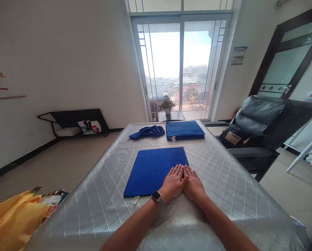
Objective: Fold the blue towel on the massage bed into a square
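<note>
A folded blue towel [153,169] lies flat on the silver quilted table cover [98,188], its white tag showing at the near edge. My left hand [173,183], with a watch on the wrist, rests palm down with fingers straight on the towel's right side. Beside it, my right hand [193,183] lies flat at the towel's right edge; the two hands touch at the thumbs. Neither hand grips anything. Farther back are a neat stack of folded blue towels [184,130] and, to its left, a crumpled blue towel [148,131].
A dark armchair [260,118] with a black bag [233,139] on it stands right of the table. At the left are a low black rack [77,120] and yellow fabric [17,219]. Behind the table, a potted plant [167,104] stands before the glass sliding door [163,52].
</note>
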